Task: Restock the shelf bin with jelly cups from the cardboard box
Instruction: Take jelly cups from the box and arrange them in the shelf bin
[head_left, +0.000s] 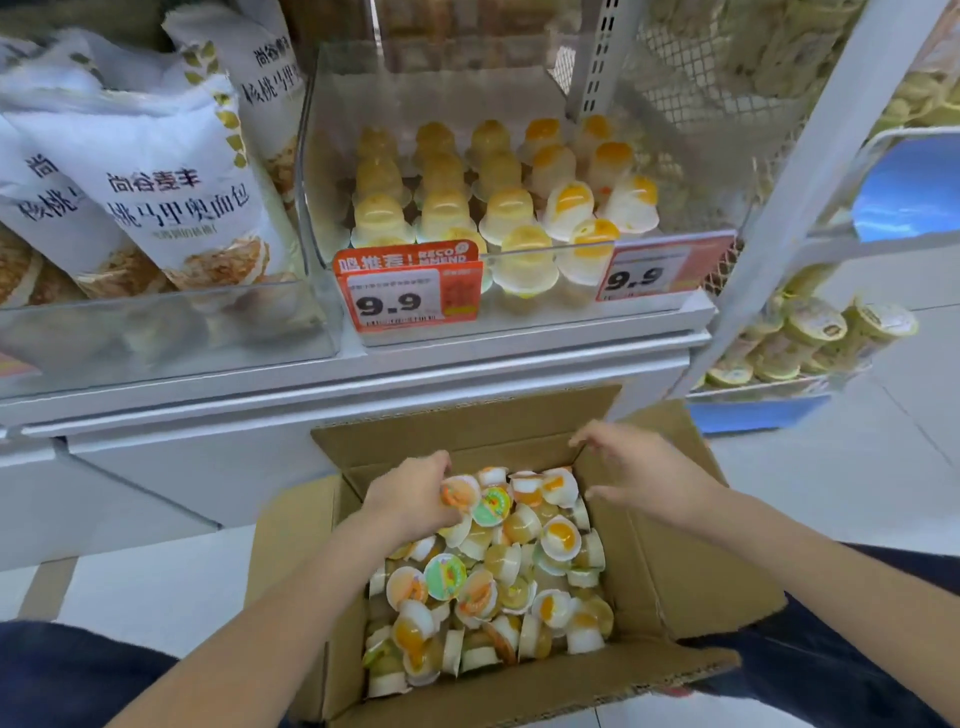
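An open cardboard box (670, 587) stands on the floor below the shelf, filled with several loose jelly cups (498, 582). My left hand (410, 499) is inside the box at its far left, fingers curled round a jelly cup (458, 491) with an orange lid. My right hand (634, 467) hovers over the box's far right corner, fingers spread and holding nothing. Above, the clear shelf bin (317, 156) holds rows of upturned jelly cups (498, 192).
White bread bags (156, 171) fill the clear bin to the left. Two 9.9 price tags (410, 296) hang on the bin's front. A side rack with round tubs (810, 332) stands at the right. White shelf ledge (363, 374) juts out above the box.
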